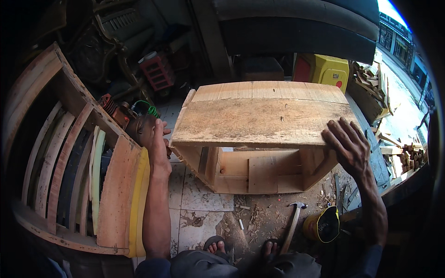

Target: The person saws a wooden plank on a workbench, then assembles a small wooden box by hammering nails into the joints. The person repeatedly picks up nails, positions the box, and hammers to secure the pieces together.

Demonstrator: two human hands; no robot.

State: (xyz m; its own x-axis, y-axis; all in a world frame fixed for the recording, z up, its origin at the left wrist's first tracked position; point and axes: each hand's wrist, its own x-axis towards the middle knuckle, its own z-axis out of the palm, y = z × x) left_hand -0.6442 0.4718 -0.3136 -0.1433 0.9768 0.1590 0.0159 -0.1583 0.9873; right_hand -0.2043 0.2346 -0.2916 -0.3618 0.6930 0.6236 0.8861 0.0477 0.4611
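Note:
A box-shaped frame of rough wooden boards (259, 116) stands in front of me, its near side uncovered so the inside shows. My right hand (348, 144) lies on the near right corner of its top, fingers stretched out over the board. At the opposite end, my left hand (160, 146) is raised beside the top's left corner, with fingers extended; whether it touches the wood I cannot tell. Neither hand grips a tool. Beneath the box's near edge, a claw hammer (294, 224) with a wooden handle stands tilted near my feet.
To the left is a large slatted wooden frame (116, 199) with a yellow edge strip. A yellow-rimmed bucket (321, 224) sits near the hammer. Wood shavings litter the tiled floor (204, 197). Behind are a red crate (157, 72), a yellow case (330, 72) and an orange machine with a green hose (121, 113).

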